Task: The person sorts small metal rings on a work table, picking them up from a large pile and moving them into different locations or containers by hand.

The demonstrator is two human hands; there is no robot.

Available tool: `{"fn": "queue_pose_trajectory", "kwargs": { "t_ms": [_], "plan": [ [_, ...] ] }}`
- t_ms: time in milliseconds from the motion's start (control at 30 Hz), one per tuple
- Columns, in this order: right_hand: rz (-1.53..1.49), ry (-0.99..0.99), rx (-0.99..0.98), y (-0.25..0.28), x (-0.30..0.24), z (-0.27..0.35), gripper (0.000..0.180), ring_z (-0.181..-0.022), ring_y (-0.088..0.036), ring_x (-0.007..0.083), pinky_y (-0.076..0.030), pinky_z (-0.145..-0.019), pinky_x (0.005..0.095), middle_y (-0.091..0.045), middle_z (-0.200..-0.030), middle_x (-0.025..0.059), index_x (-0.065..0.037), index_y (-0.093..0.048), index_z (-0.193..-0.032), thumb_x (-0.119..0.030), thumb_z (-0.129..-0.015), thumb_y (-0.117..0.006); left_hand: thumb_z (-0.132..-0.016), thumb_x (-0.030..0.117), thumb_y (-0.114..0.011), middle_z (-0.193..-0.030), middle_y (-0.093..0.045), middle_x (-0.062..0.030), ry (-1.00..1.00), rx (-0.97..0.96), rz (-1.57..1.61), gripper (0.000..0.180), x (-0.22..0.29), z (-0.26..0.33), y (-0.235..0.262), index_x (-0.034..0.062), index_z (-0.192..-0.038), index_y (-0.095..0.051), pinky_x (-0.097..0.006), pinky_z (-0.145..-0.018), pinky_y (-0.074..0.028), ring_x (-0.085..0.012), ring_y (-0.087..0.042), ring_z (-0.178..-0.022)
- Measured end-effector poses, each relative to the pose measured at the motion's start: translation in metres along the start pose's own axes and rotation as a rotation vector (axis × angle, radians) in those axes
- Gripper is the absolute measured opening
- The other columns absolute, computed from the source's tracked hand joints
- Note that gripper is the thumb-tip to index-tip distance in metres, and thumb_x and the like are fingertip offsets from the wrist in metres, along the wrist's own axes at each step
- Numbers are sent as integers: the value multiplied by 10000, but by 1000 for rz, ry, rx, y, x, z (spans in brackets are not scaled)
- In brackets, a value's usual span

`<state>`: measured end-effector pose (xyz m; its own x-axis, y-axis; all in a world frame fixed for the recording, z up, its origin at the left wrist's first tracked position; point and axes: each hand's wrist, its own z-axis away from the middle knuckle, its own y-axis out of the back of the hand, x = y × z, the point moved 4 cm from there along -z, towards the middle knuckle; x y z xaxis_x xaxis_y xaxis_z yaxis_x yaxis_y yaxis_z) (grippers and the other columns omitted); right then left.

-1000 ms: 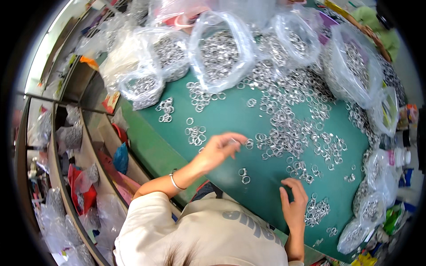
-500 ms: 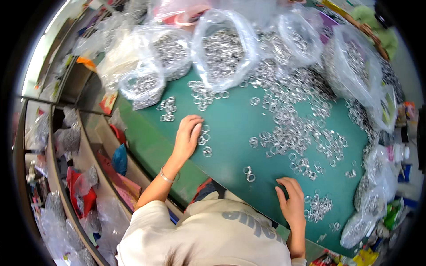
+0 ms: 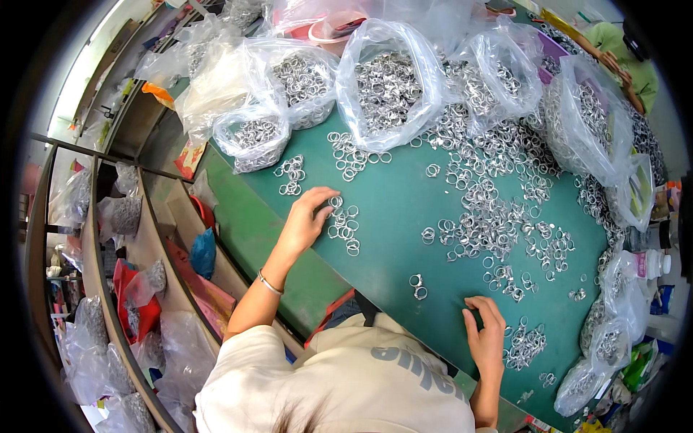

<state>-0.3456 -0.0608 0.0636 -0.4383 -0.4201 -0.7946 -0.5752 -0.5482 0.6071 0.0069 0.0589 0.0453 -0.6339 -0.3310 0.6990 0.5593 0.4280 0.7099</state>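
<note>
Head view: left hand (image 3: 306,218) beside a small ring group (image 3: 343,229), right hand (image 3: 488,333) at the near side of the green table (image 3: 393,234).

The left hand is at the left edge of the tabletop, fingers bent, with thumb and index finger just beside the far end of the small ring group — whether a ring is pinched there cannot be told. The right hand is relaxed, fingers loosely curved and thumb apart, with nothing visible in its grasp; a loose ring pile (image 3: 525,345) lies just to its right. A ring pair (image 3: 418,286) lies between the hands, apart from both. The main ring heap (image 3: 485,216) spreads over the middle and right of the table — reaching clear plastic bags (image 3: 433,79) of rings at the far side. A bracelet (image 3: 271,283) encircles the left wrist.
</note>
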Motion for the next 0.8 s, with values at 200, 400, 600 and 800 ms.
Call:
{"fn": "queue_pose_trajectory", "kwargs": {
  "t_ms": [200, 400, 600, 800],
  "plan": [
    [4, -5, 7, 0, 3, 0, 168, -803, -603, 285, -476, -738, 328, -601, -904, 155, 39, -591, -953, 61, -787, -603, -800, -23, -634, -915, -623, -37, 122, -7, 31, 211, -11, -9, -3, 35, -1000, -666, -246, -663, -455, -118, -549, -740],
    [-12, 7, 13, -2, 3, -1, 166, -801, -601, 281, -475, -738, 329, -600, -900, 154, 38, -593, -948, 69, -785, -594, -811, -31, -584, -808, -615, -15, 294, 8, 317, 189, -32, -11, -1, 17, -973, -669, -218, -631, -449, -56, -527, -675],
    [-34, -15, 16, -5, 3, 0, 160, -797, -600, 278, -473, -735, 323, -602, -895, 149, 35, -596, -946, 59, -788, -598, -787, -32, -610, -840, -665, -93, 163, 433, -41, 141, -28, -22, 47, -10, -922, -645, -278, -669, -481, -156, -630, -737],
    [-13, -38, 37, 8, 2, 1, 155, -817, -607, 276, -475, -737, 327, -611, -920, 146, 28, -600, -947, 40, -793, -610, -751, -77, -552, -1068, -557, -148, -108, 425, -256, 273, -46, -29, 32, 30, -998, -595, -401, -911, -412, -327, -517, -1027]
  ]
}}
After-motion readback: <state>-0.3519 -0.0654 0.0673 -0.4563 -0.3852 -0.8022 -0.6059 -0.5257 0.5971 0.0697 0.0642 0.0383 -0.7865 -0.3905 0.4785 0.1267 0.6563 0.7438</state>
